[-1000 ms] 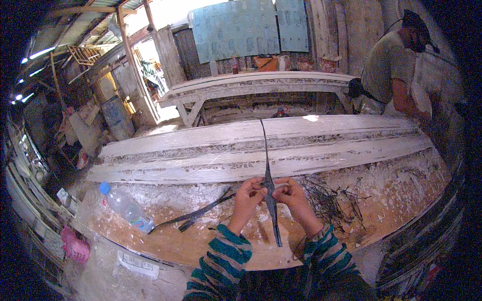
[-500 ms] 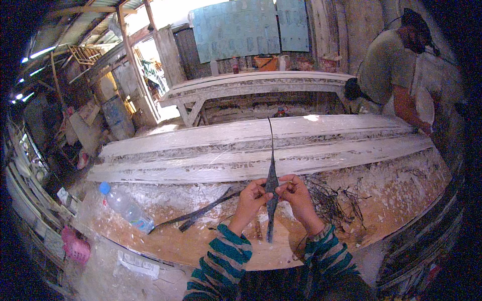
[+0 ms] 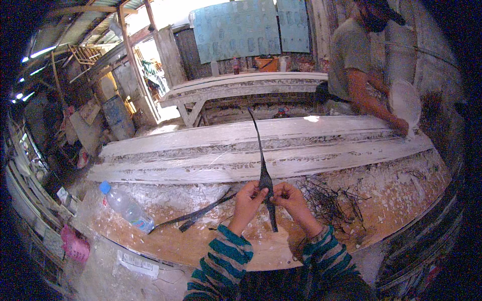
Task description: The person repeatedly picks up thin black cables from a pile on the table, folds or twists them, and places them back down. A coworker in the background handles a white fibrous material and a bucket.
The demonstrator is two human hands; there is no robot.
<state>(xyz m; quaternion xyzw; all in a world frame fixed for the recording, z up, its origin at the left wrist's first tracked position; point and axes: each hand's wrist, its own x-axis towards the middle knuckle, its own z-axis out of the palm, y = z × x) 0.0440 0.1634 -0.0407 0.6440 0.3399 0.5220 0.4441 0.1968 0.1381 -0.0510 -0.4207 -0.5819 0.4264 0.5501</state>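
We're pinching the long black tapered flat strip near its wide middle: left hand and right hand, fingers closed on it from either side, presumably to steady its ends. It's over the brown wooden worktop, lower end toward near edge.
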